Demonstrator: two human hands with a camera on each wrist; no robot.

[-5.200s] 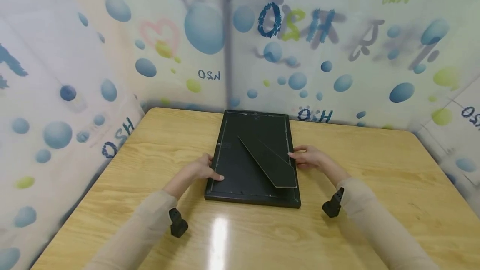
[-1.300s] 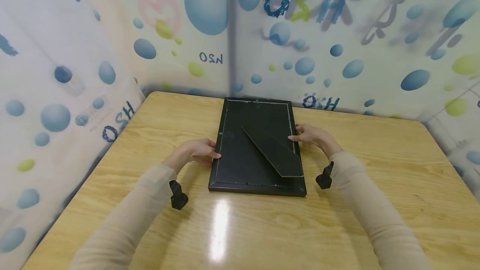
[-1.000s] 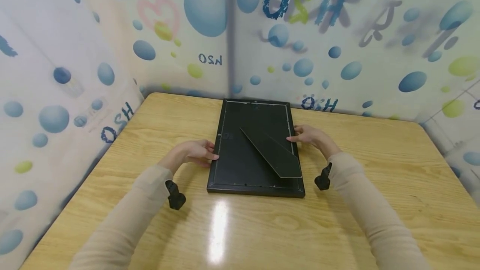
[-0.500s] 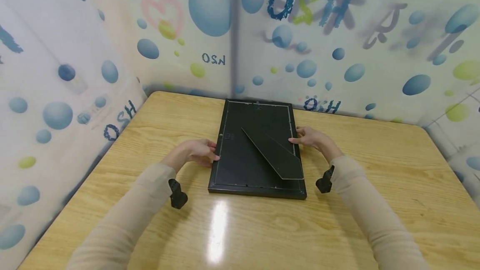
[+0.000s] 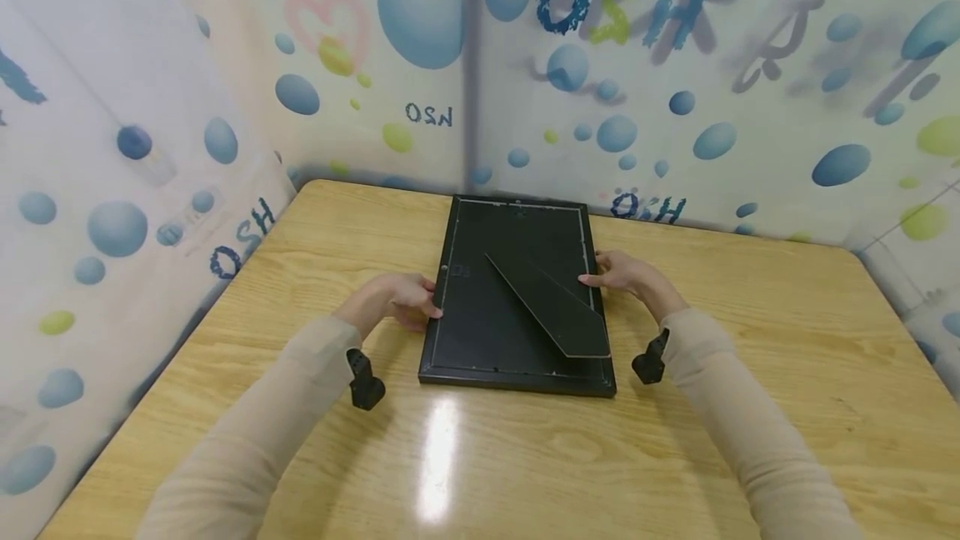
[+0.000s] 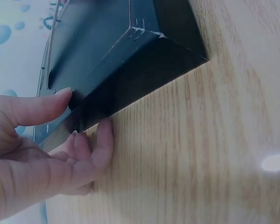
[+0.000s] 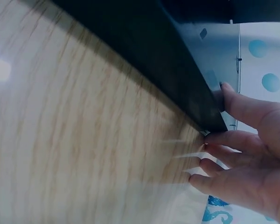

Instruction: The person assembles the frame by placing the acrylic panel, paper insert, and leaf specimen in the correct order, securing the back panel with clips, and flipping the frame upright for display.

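Observation:
A black picture frame (image 5: 480, 332) lies back side up on the wooden table. Its easel stand (image 5: 558, 311) slants across the back, with the free end toward the near right corner. My left hand (image 5: 408, 298) grips the frame's left side, thumb on the top edge. In the left wrist view its fingers (image 6: 102, 149) curl by the lower edge, close to the tabletop. My right hand (image 5: 621, 272) holds the opposite side: the right wrist view has the thumb (image 7: 242, 105) on the top edge and fingertips at the bottom edge. The frame's front is hidden.
The wooden table (image 5: 712, 440) extends around the frame on both sides and in front. A wall covering (image 5: 337, 132) printed with blue bubbles stands right behind the table's back edge, close to the frame's far end. Another printed wall runs along the left.
Compared with about five seconds ago, my left hand sits farther up the side, its thumb drawn back from the panel to the edge. Lately the left wrist has shifted slightly; the frame stays put.

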